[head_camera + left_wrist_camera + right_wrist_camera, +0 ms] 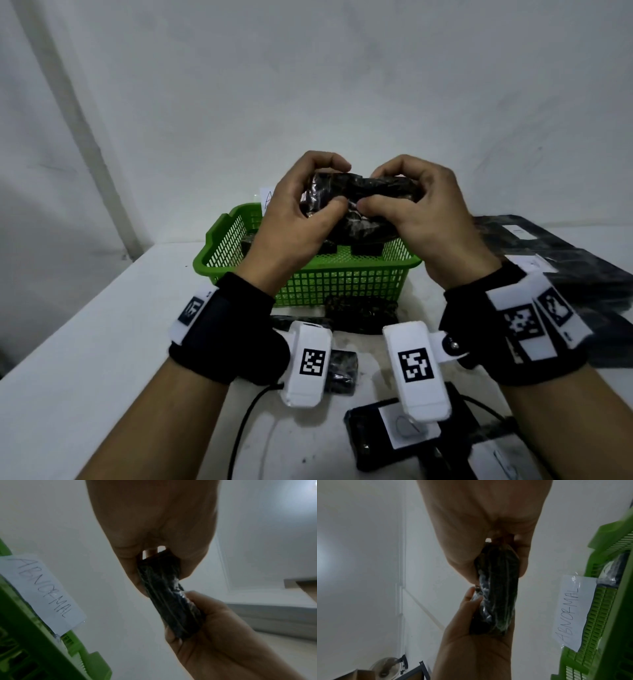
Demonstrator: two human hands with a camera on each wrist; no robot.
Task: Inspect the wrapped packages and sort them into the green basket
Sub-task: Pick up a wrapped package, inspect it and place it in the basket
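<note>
white table (85, 342) spread wide, and at its middle the green basket (329, 284), mesh-walled, a few dark bundles already lying inside. a paper label (42, 592) taped to its rim reads "abnormal" in handwriting. off to the right, a flat stack of black bags (565, 253); nearer the person, more wrapped packages wait, one (359, 311) just in front of the basket, another with a white sticker (394, 431) close by the wrists.

now the action: the held package (356, 205) is up in the air, directly above the basket's opening, long axis running left to right between the two hands. left hand (298, 219) curls round its left end, thumb pressing the front; right hand (421, 216) grips the right end, fingers hooked over the top. both equally close, neither spare.

the package itself: black, crinkled, sealed under glossy clear film that catches the light, slim and oblong in the wrist views, looks soft and squeezable. judging by this, it's mid-inspection, and the drop is straight down.
</note>
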